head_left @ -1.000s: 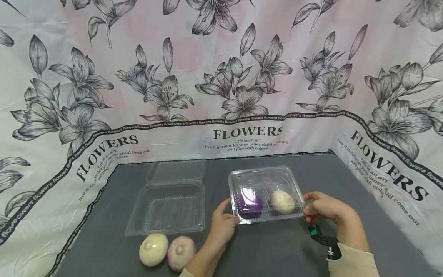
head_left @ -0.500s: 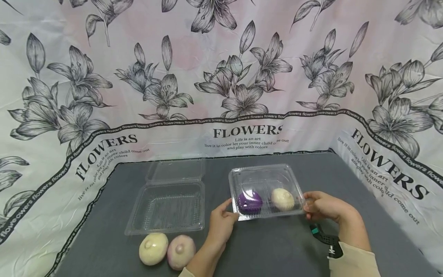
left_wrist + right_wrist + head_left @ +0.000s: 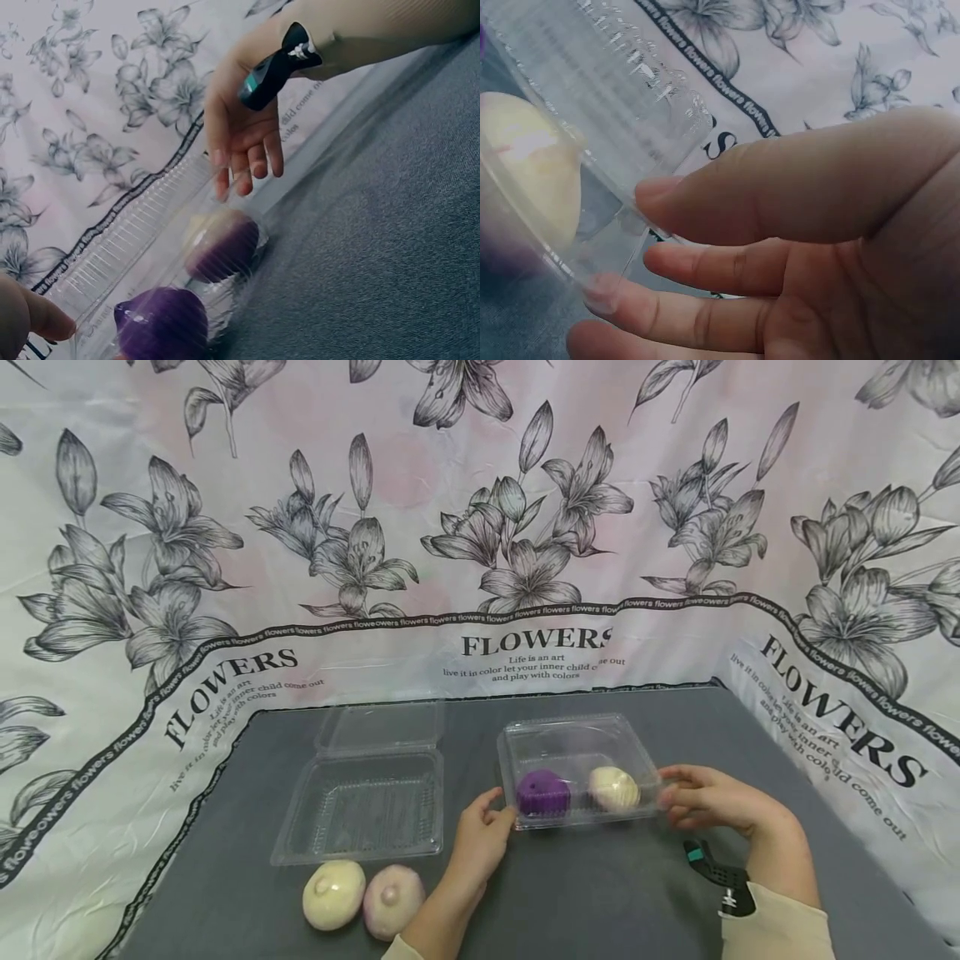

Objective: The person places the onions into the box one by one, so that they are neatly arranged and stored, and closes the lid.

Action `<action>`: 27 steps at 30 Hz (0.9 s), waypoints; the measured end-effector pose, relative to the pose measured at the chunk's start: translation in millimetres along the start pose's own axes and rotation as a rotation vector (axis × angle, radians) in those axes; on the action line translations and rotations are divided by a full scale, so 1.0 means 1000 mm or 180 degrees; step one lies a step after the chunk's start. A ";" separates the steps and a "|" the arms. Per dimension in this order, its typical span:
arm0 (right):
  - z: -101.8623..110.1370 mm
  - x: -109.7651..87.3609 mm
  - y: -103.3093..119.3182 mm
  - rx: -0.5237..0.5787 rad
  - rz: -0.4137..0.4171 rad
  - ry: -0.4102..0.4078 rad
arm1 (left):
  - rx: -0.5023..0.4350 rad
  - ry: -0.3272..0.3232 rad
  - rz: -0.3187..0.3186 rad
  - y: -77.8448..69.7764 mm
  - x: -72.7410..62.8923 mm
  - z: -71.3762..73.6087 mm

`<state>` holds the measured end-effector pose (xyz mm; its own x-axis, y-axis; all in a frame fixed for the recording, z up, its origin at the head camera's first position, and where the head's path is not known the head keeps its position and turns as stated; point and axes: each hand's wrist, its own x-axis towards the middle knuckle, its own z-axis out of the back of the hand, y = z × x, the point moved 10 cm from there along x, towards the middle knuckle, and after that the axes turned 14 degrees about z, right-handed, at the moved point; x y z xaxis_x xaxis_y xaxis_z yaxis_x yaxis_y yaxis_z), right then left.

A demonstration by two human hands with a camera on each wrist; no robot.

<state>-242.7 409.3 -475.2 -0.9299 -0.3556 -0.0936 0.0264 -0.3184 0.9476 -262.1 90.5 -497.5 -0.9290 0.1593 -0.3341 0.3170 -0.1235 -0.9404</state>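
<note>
A clear lidded plastic container (image 3: pixel 573 739) lies right of the table's middle, its lid down. Inside are a round purple vegetable-like piece (image 3: pixel 543 793) and a cream one (image 3: pixel 613 787); the left wrist view shows purple on the cream piece's underside (image 3: pixel 234 251). At the container's near left corner my left hand (image 3: pixel 480 839) grips with thumb and fingers. My right hand (image 3: pixel 720 802) is at the right edge, thumb and fingers loosely extended, fingertips touching or just off the rim. In the right wrist view, thumb (image 3: pixel 757 195) and fingers stand apart around the corner.
Left of it, an open clear container (image 3: pixel 360 810) has its lid (image 3: pixel 381 727) folded back. In front sit a cream round piece (image 3: pixel 333 895) and a pale pinkish one (image 3: pixel 393 902), both knobbed. A flower-print cloth (image 3: pixel 480 527) walls the grey table (image 3: pixel 592 893).
The container has tipped back flatter and lower, and the glare on its lid has shifted. My right hand has eased slightly rightward, its fingers loosening from the edge. The left hand keeps its hold.
</note>
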 end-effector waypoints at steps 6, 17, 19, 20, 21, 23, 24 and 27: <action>0.003 -0.004 0.000 -0.0108 -0.0100 -0.0033 | -0.0040 -0.0003 -0.0006 -0.002 0.000 -0.001; -0.004 -0.005 -0.019 -0.0310 -0.0372 0.0135 | 0.0185 0.0293 0.0371 0.016 0.002 -0.011; -0.004 -0.003 -0.021 -0.0250 -0.0323 0.0157 | 0.0034 0.0330 0.0384 0.018 0.003 -0.012; -0.004 -0.002 -0.022 -0.0217 -0.0300 0.0164 | -0.0051 0.0341 0.0399 0.019 0.004 -0.012; -0.004 -0.001 -0.022 -0.0165 -0.0279 0.0164 | -0.0153 0.0351 0.0417 0.021 0.005 -0.012; -0.005 0.001 -0.024 -0.0004 -0.0217 0.0182 | -0.0343 0.0344 0.0447 0.024 0.006 -0.013; -0.005 0.001 -0.024 0.0077 -0.0183 0.0198 | -0.0401 0.0325 0.0451 0.025 0.006 -0.013; -0.007 0.003 -0.025 0.0323 -0.0046 0.0252 | -0.0532 0.0233 0.0439 0.027 0.005 -0.014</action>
<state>-243.2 410.1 -501.2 -0.8980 -0.4211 -0.1275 -0.0278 -0.2348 0.9716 -255.5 101.6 -525.9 -0.8602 0.2236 -0.4583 0.4729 0.0138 -0.8810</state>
